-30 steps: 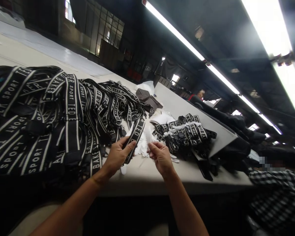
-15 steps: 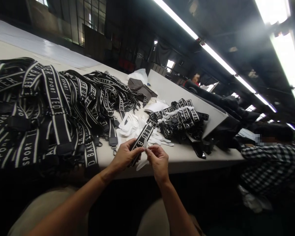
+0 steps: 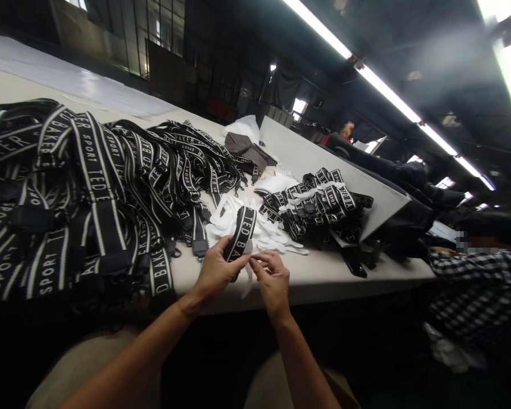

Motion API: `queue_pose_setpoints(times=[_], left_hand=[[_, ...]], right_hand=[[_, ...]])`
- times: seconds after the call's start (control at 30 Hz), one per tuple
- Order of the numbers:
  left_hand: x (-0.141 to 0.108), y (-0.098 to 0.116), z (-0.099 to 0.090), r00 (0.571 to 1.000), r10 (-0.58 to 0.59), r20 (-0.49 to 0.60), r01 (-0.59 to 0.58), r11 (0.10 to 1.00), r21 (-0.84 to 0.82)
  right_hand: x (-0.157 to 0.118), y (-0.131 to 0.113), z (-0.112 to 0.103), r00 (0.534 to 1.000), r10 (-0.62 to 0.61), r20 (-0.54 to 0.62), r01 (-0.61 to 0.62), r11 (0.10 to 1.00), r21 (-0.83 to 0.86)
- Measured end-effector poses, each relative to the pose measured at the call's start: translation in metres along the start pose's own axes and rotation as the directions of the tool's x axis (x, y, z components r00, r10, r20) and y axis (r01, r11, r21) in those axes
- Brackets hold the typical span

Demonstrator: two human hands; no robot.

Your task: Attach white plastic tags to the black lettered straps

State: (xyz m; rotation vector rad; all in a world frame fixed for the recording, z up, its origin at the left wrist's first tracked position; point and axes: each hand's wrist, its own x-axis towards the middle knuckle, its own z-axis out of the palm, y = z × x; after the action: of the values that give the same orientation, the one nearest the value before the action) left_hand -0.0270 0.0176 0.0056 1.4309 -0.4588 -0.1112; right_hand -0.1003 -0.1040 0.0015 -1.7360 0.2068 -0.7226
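A folded black strap with white lettering (image 3: pixel 244 227) is gripped in my left hand (image 3: pixel 216 268), thumb on top, over the table's front edge. My right hand (image 3: pixel 273 279) pinches a thin white strip (image 3: pixel 247 247) beside the strap, its fingertips close to my left thumb. The strip's lower end hangs below my fingers and is blurred. Just behind my hands lies a loose pile of white strips (image 3: pixel 268 234). To its right rests a heap of rolled straps with white bands around them (image 3: pixel 319 200).
A large heap of loose black straps with buckles (image 3: pixel 97 187) covers the left of the table (image 3: pixel 306 275). Brown folded material (image 3: pixel 244 150) lies at the back. A slanted white panel (image 3: pixel 344 170) stands behind the rolls. A person in a checked shirt (image 3: pixel 485 284) is at the right.
The held strap's upper end now curves over in a loop. My hands remain close together around the white strip, and the camera view has shifted slightly.
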Motion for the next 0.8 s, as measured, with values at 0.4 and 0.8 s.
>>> queue_pose_setpoints(times=[0.4,0.8], left_hand=[[-0.002,-0.009,-0.002,0.957,0.279,0.079,-0.283,0.839,0.465],[-0.010,-0.010,0.005,0.950,0.309,0.046,-0.288,0.809,0.512]], right_hand=[[0.007,-0.006,0.005,0.997,-0.077,0.022,0.078,0.995,-0.060],[-0.002,-0.004,0.017,0.988,-0.094,-0.121,0.062,0.967,-0.245]])
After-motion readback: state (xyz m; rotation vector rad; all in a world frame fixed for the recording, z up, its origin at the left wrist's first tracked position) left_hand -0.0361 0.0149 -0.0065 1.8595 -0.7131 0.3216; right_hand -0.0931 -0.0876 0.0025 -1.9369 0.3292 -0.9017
